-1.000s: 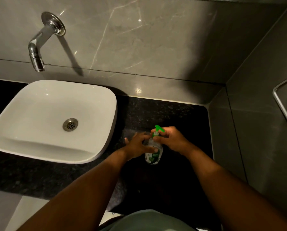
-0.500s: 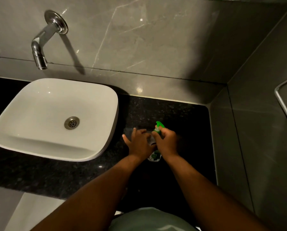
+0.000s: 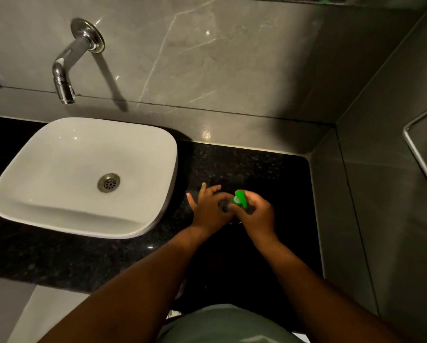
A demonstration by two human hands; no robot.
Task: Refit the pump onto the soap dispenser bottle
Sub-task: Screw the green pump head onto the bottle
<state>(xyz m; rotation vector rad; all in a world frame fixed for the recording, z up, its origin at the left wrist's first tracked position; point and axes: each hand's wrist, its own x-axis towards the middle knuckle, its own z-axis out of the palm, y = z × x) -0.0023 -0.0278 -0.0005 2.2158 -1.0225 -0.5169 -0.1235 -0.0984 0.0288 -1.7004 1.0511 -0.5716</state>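
A clear soap dispenser bottle (image 3: 225,206) stands on the black granite counter (image 3: 269,169), almost wholly hidden between my two hands. Its green pump (image 3: 239,199) sits on top, nozzle pointing away and a little left. My left hand (image 3: 208,209) steadies the bottle's left side, with the thumb and outer fingers spread. My right hand (image 3: 257,215) is closed around the pump's collar from the right. Whether the pump is fully seated on the neck is hidden by my fingers.
A white vessel sink (image 3: 34,219) sits on the counter to the left, its rim close to my left hand. A chrome wall spout (image 3: 63,78) hangs above it. Grey tiled walls close the back and the right side; a metal-framed panel (image 3: 420,157) is at far right.
My hands and the bottle have shifted slightly away from me. My right hand has turned around the pump's collar, and the bottle's label has become hidden behind my hands.
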